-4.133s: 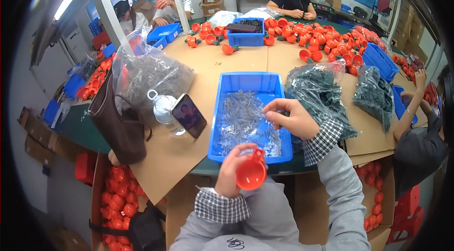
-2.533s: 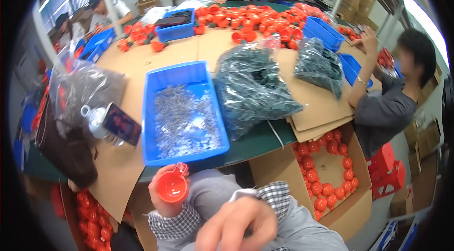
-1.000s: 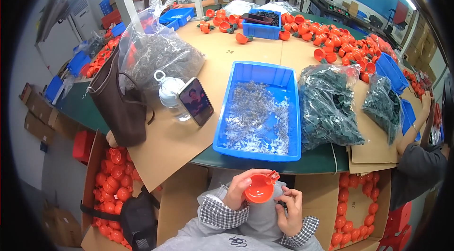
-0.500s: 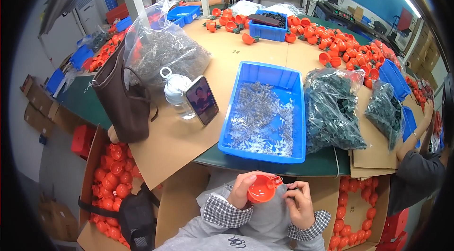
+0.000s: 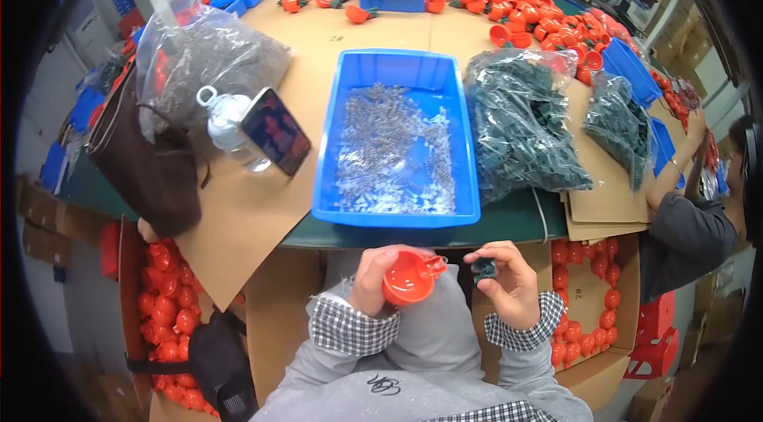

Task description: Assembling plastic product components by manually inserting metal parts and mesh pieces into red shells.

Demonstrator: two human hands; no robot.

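My left hand (image 5: 373, 279) grips a round orange plastic cap (image 5: 408, 279) in front of my chest, just below the table edge. My right hand (image 5: 509, 287) pinches a small dark green part (image 5: 482, 268) a short way right of the cap, not touching it. Straight ahead on the table stands a blue bin (image 5: 397, 215) holding many small silvery metal pieces (image 5: 393, 152). Clear bags of dark green parts (image 5: 520, 124) lie to the right of the bin.
A phone (image 5: 275, 129) leans on a clear bottle (image 5: 226, 124) beside a brown bag (image 5: 143, 168) at left. Cardboard boxes of orange caps (image 5: 163, 319) sit by both my sides. More orange caps (image 5: 548, 21) cover the far table. Another person (image 5: 699, 215) works at right.
My hands were together on the orange cap; now the right hand has drawn apart to the right, holding a small dark part. My view has come closer to the table.
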